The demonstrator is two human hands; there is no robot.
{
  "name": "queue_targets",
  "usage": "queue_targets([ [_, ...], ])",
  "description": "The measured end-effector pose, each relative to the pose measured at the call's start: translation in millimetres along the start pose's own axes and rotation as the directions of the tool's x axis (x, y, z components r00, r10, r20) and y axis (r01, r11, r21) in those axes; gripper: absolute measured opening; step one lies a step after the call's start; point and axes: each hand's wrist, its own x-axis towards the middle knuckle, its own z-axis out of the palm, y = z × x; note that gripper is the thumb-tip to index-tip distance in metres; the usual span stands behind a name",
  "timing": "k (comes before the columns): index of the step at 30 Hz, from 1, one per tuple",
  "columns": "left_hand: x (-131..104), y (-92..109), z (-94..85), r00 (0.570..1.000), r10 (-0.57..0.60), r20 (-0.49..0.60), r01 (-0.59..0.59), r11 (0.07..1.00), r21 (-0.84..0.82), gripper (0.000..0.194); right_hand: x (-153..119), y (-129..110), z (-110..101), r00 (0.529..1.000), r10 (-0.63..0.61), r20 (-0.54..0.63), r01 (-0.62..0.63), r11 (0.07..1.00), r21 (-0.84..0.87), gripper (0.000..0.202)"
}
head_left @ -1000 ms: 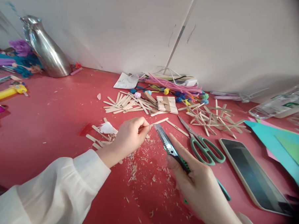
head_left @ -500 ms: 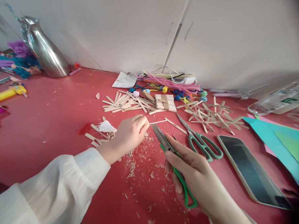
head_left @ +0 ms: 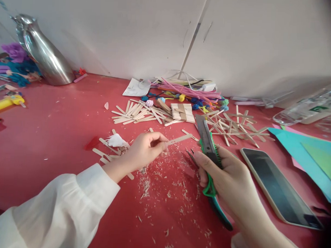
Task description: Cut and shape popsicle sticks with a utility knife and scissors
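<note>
My left hand (head_left: 146, 148) is closed in a pinch on one end of a flat wooden craft stick (head_left: 181, 139), whose free end points right. My right hand (head_left: 231, 178) is wrapped round a green box cutter (head_left: 208, 140), its wide blade pointing up and away, just right of the stick. A dark pointed tip (head_left: 191, 155) and a curved dark teal handle (head_left: 222, 215) also show at my right hand; their kind is unclear. Pale wood shavings (head_left: 145, 187) lie scattered below. Beside my left wrist are several sticks (head_left: 98, 153) and a crumpled white piece (head_left: 117, 140).
Behind lie piles of craft sticks (head_left: 138, 112), a stick bundle (head_left: 183, 112) and pink pipe cleaners (head_left: 183, 89). A phone (head_left: 278, 187), coloured paper (head_left: 301, 148) and clear bottle (head_left: 311, 104) are right. A steel jug (head_left: 48, 53) stands back left on the red table (head_left: 58, 134).
My right hand has moved right and turned the box cutter's blade more upright, away from the stick. The stick in my left hand now shows more clearly. The scissors are hidden now.
</note>
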Motion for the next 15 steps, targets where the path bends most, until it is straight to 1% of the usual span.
queue_targets([
  [2, -2.8, 2.1, 1.8, 0.997, 0.022, 0.073, -0.022, 1.0, 0.001, 0.016, 4.8, 3.5, 3.0, 0.999, 0.038, 0.007, -0.039, 0.991, 0.127, 0.035],
  [4, -5.1, 4.4, 2.9, 0.991, 0.043, 0.128, -0.044, 0.999, 0.001, 0.016, 6.6, 4.9, 6.1, 0.996, 0.074, 0.04, -0.082, 0.968, 0.237, 0.036],
  [7, -6.5, 6.5, 3.9, 0.985, 0.066, 0.158, -0.066, 0.998, -0.005, 0.014, 6.6, 4.8, 8.0, 0.987, 0.121, 0.103, -0.15, 0.928, 0.342, 0.034],
  [10, -6.2, 5.6, 4.7, 0.984, 0.1, 0.147, -0.103, 0.995, 0.012, 0.014, 6.5, 4.1, 7.3, 0.981, 0.152, 0.117, -0.186, 0.909, 0.373, 0.031],
  [15, -6.1, 2.4, 5.0, 0.981, 0.133, 0.14, -0.143, 0.988, 0.062, 0.015, 7.1, 4.1, 6.6, 0.99, 0.113, 0.081, -0.136, 0.917, 0.376, 0.027],
])
